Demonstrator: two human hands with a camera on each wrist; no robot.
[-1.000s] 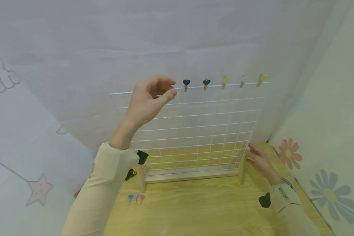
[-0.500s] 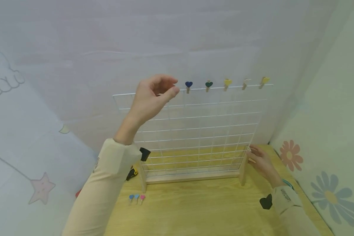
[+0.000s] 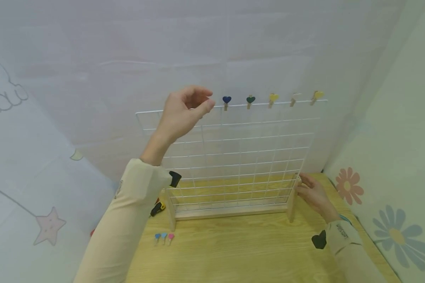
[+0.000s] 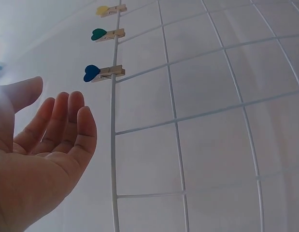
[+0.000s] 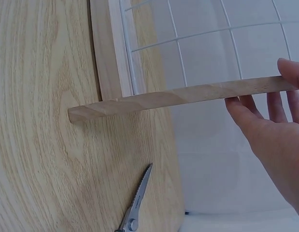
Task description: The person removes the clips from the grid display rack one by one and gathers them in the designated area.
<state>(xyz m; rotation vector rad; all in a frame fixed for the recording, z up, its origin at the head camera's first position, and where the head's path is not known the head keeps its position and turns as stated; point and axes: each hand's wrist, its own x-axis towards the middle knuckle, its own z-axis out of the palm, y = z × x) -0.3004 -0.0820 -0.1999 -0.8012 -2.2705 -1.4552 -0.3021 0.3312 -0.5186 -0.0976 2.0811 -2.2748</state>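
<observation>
My left hand (image 3: 182,112) is raised beside the top wire of a white grid rack (image 3: 233,153), fingers loosely bent, thumb apart, holding nothing. Just right of its fingertips a clothespin with a dark blue heart (image 3: 227,100) is clipped on that wire. Farther right along the wire come a green heart clothespin (image 3: 250,100), a yellow one (image 3: 273,98), a white one (image 3: 296,95) and another yellow one (image 3: 318,95). My right hand (image 5: 279,130) grips the upper end of the rack's wooden side post (image 5: 178,95), thumb on one face and fingers on the other.
Three heart clothespins, blue (image 3: 157,236), light blue (image 3: 164,235) and pink (image 3: 171,236), lie on the wooden table (image 3: 233,247) at front left. A yellow-black tool (image 3: 158,208) lies by the rack's left foot. Scissors (image 5: 137,203) lie on the table in the right wrist view.
The head view has shifted slightly. My left hand stays near the blue heart clothespin, and my right hand keeps its grip on the post.
</observation>
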